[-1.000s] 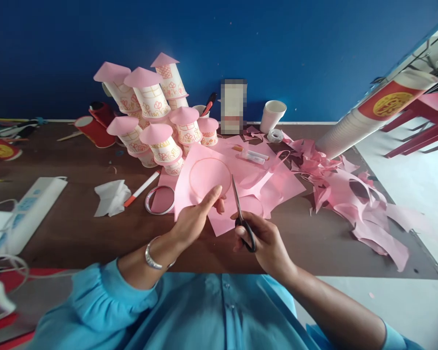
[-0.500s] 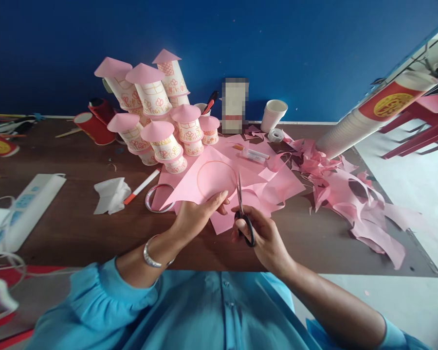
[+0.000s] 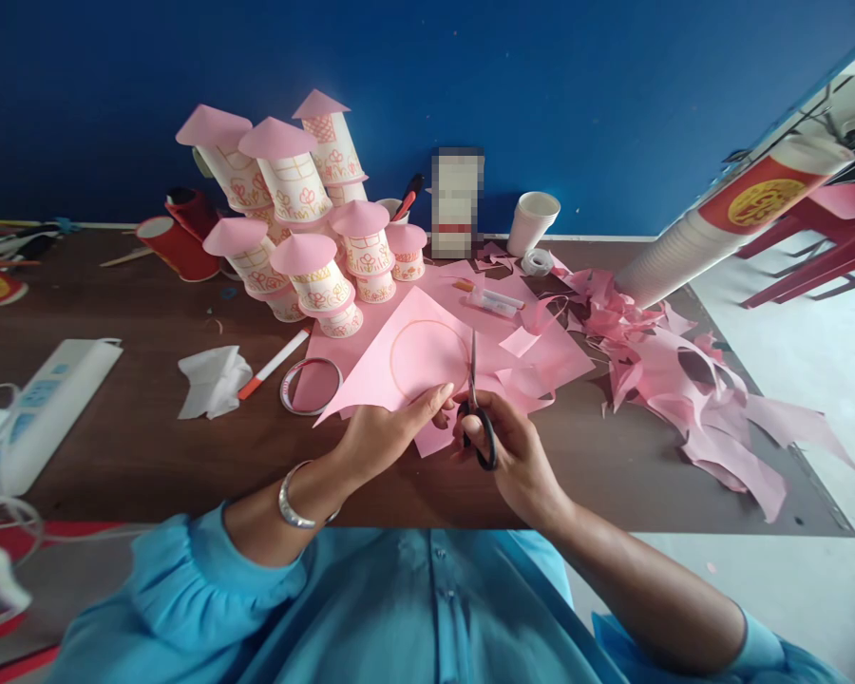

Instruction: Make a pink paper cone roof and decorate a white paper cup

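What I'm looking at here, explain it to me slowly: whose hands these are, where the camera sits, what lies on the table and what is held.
There is no machine here, just a person working bare-handed. The view comes from a camera worn on that person's head, looking forward and down. The grip of the left hand holds a pink sheet with a round outline drawn on it; the right hand holds scissors, their blades close to that outline. On the table stand small pink-roofed towers, a white cup and a tall stack of cups. Around them lie pink scraps, a crumpled tissue, a marker and a power strip.
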`<state>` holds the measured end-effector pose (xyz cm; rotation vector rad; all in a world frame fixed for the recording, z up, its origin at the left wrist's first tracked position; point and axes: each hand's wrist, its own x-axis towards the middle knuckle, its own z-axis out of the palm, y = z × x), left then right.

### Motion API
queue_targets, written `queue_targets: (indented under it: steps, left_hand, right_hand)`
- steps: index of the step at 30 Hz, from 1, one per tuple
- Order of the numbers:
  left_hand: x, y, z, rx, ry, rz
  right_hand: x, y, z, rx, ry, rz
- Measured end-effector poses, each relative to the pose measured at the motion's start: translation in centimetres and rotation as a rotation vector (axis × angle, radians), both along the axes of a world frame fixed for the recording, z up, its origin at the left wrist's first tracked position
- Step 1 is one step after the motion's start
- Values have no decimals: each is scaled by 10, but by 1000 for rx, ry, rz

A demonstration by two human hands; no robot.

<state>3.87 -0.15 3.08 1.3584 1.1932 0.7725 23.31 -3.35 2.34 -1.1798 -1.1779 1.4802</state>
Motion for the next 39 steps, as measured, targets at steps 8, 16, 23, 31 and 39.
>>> queue_targets:
  steps: [8,16,23,31,39]
  left_hand:
    - [-6,0,-11,97,106,-25]
    - [-2,0,-14,-17,67,31]
    - [8,1,3,-127,37,51]
    - [12,2,11,-211,101,109]
    - [16,4,14,-120,3,137]
  right_hand:
    - [2,-1,-3,15,-2,-2]
    - [5,-2,-3,13,-53,15]
    - [4,-2,2,6,-47,9]
    - [4,-3,3,37,-31,12]
    - [7,-4,3,33,-35,5]
